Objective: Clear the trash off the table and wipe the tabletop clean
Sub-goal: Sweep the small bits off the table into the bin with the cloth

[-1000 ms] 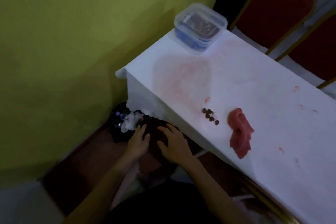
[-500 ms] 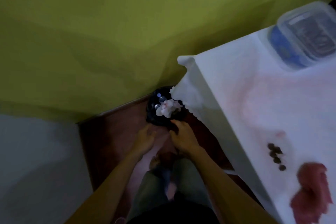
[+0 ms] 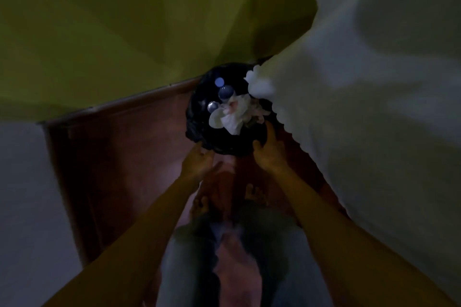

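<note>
Down near the floor (image 3: pixel 119 147), both arms were stretched fwd, nearly straight. L hand (image 3: pixel 199 162) had fingers spread & loose, tips just touching near-left edge of the black bin bag (image 3: pixel 199 117), holding nothing. R hand (image 3: pixel 269 153) cupped bag's near-right rim, thumb & fingers curled on it. Inside the bag lay crumpled tissues (image 3: pixel 233 114); bag sat against yellow wall (image 3: pixel 124 20), beside hanging tablecloth (image 3: pixel 349 107).
</note>
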Demonstrator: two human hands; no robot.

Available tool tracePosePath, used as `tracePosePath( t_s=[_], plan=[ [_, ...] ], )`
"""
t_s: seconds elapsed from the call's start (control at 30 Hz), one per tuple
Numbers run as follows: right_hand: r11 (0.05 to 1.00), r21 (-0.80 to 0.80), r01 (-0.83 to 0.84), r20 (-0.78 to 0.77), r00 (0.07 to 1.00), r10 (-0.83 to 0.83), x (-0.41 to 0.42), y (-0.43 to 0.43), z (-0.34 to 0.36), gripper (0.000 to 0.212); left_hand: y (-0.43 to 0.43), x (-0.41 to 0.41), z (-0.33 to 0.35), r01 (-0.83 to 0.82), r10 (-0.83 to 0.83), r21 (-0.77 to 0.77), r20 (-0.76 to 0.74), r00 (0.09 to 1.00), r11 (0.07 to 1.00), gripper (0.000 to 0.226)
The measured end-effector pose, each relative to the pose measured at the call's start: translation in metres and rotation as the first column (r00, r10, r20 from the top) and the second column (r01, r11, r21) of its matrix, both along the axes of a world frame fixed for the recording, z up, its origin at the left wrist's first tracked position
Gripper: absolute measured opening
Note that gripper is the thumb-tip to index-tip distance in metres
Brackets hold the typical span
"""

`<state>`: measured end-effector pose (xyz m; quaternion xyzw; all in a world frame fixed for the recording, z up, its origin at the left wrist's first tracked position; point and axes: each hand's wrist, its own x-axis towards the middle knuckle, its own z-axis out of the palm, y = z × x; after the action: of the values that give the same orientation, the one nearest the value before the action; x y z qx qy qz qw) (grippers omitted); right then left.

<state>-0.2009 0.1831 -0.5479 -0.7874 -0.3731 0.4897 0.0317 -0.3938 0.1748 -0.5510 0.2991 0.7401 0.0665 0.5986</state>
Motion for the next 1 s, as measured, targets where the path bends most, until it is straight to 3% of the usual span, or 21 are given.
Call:
tracePosePath(
  t_s=[0.23,0.4,0.47,0.57,0.7,0.8,0.93,1.0],
  plan=[
    [0.998,-0.064,-0.018,0.019,1.0,0.02,0.015,0.016,-0.082,0.076,0.038,0.002,-0.114,-0.288,0.288,0.014,0.014,0.957,0.957,0.102],
    [0.998,0.02,-0.054,-0.004,0.999,0.054,-0.01,0.01,-0.078,0.076,0.029,-0.026,-0.104,-0.311,0.317,-0.108,0.038,0.948,0.944,0.051],
    [0.996,0.041,-0.085,-0.018,0.996,0.086,-0.029,0.004,-0.064,0.064,0.009,-0.047,-0.086,-0.342,0.349,-0.102,0.057,0.936,0.934,0.053],
    [0.987,-0.01,-0.158,-0.06,0.986,0.157,-0.057,-0.014,-0.035,0.06,-0.028,-0.083,-0.048,-0.389,0.392,-0.069,0.033,0.919,0.919,0.073],
    [0.968,-0.026,-0.249,-0.118,0.963,0.244,-0.09,-0.047,0.019,0.048,-0.077,-0.112,0.022,-0.435,0.434,-0.049,-0.025,0.901,0.899,0.07],
    [0.938,-0.056,-0.341,-0.165,0.93,0.328,-0.113,-0.071,0.072,0.052,-0.111,-0.134,0.078,-0.505,0.503,-0.012,-0.073,0.861,0.863,0.066],
    [0.892,-0.083,-0.445,-0.184,0.886,0.425,-0.14,-0.107,0.134,0.074,-0.149,-0.162,0.146,-0.578,0.575,0.006,-0.109,0.811,0.816,0.07],
    [0.899,-0.088,-0.429,-0.198,0.892,0.407,-0.147,-0.125,0.162,0.07,-0.164,-0.171,0.183,-0.569,0.568,0.011,-0.082,0.819,0.822,0.068]
  ],
)
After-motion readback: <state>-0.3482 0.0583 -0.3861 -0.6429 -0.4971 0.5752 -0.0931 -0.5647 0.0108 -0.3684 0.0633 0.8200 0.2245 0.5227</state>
